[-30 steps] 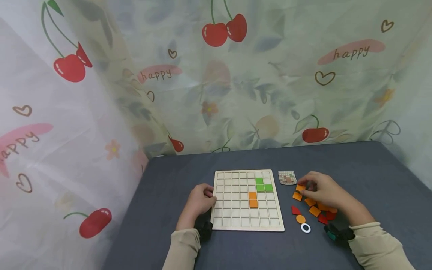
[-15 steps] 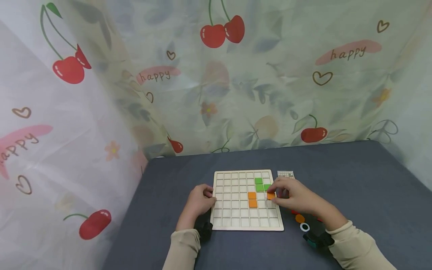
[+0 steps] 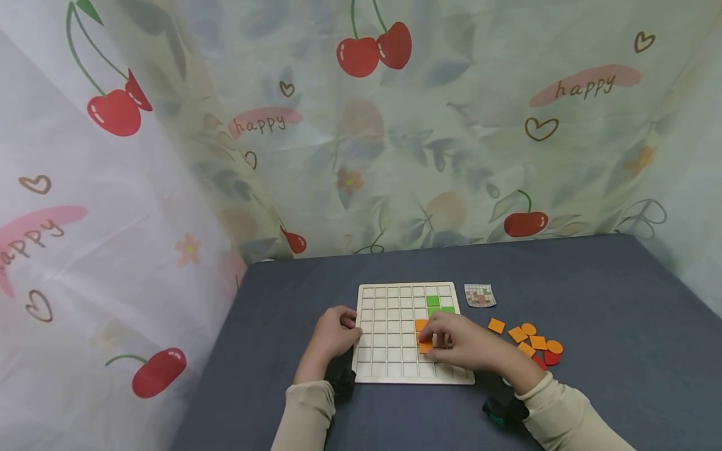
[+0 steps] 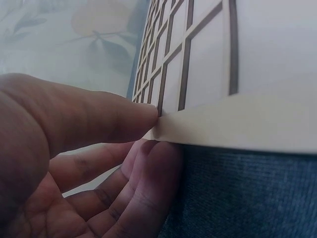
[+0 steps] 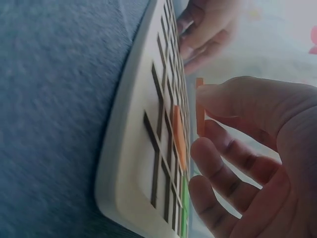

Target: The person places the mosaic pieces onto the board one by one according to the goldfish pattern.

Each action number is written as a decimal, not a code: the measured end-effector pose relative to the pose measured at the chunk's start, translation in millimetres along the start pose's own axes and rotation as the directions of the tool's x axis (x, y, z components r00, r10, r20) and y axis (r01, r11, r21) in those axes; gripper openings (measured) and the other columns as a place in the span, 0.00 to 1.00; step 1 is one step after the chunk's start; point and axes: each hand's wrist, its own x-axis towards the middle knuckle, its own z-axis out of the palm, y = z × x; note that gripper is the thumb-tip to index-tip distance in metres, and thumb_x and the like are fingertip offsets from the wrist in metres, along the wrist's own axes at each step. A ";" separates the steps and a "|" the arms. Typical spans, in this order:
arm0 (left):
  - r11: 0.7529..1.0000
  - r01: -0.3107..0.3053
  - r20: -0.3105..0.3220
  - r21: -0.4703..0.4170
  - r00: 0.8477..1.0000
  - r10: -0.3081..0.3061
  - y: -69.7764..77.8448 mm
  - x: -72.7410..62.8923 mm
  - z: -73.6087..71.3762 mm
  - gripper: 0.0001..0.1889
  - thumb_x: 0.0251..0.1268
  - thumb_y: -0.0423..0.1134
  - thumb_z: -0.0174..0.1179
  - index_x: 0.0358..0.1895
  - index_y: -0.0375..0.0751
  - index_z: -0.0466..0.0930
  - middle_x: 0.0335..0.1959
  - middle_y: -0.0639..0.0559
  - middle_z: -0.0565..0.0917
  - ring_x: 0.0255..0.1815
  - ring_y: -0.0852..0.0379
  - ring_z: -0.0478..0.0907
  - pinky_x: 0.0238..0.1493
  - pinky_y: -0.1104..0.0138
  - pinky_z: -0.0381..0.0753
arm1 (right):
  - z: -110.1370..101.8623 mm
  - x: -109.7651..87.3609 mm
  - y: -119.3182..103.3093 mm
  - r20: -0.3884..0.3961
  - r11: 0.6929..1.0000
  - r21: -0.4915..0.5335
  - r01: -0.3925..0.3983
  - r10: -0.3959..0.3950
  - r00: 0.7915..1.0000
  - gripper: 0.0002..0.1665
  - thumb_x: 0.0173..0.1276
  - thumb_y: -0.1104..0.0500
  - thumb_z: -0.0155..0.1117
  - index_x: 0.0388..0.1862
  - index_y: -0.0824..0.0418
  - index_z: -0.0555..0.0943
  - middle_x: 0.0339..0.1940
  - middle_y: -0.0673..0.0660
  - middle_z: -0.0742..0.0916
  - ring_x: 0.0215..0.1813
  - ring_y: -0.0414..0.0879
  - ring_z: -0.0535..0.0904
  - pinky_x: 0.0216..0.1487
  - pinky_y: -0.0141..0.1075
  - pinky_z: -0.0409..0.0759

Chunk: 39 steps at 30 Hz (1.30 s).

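A pale wooden grid board (image 3: 386,372) lies on the table. My left hand (image 3: 334,333) grips its left edge; in the left wrist view the thumb (image 4: 119,116) presses on the rim while the fingers curl against the edge below. Over the board's right half, my right hand (image 3: 468,341) pinches an orange square tile (image 3: 425,348) between thumb and fingers. The right wrist view shows this held tile (image 5: 200,111) on edge, just off the grid. Set in the board are green tiles (image 3: 432,300) and an orange tile (image 3: 420,324), partly covered by the right hand.
Right of the board lie several loose pieces: orange squares (image 3: 496,325), orange rounds (image 3: 528,329) and red pieces (image 3: 553,358). A small printed card (image 3: 480,296) rests by the board's upper right corner. A patterned curtain (image 3: 361,188) stands behind the dark table (image 3: 304,282).
The right hand has picked an orange square tile from the loose pieces and carried it left over the board, beside the orange tiles there. The left hand has stayed at the board's edge.
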 end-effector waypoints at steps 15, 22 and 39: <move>1.000 0.010 0.005 0.005 1.000 -0.010 -0.7 -1.4 0.3 0.17 0.67 0.34 0.70 0.58 0.35 0.84 0.42 0.45 0.83 0.39 0.52 0.80 0.39 0.59 0.83 | 7.5 0.6 -0.2 0.024 0.999 -0.038 -0.001 0.002 1.000 0.10 0.69 0.62 0.74 0.48 0.56 0.89 0.45 0.49 0.85 0.37 0.40 0.77 0.41 0.31 0.78; 1.000 0.010 0.006 0.005 1.000 -0.010 -0.3 -1.1 -0.7 0.18 0.68 0.34 0.69 0.58 0.35 0.84 0.42 0.45 0.83 0.39 0.52 0.80 0.39 0.58 0.83 | 6.7 1.7 1.2 0.034 0.999 -0.052 0.013 -0.011 0.999 0.11 0.69 0.64 0.74 0.49 0.57 0.89 0.44 0.49 0.85 0.37 0.39 0.77 0.40 0.31 0.78; 1.000 0.005 0.012 0.019 1.000 -0.005 3.1 -2.0 -2.4 0.18 0.67 0.34 0.70 0.58 0.34 0.84 0.43 0.44 0.83 0.40 0.51 0.81 0.41 0.57 0.84 | 8.1 2.6 1.4 0.049 0.999 -0.051 -0.008 0.011 0.999 0.12 0.68 0.66 0.73 0.49 0.56 0.89 0.45 0.49 0.85 0.38 0.40 0.77 0.42 0.31 0.79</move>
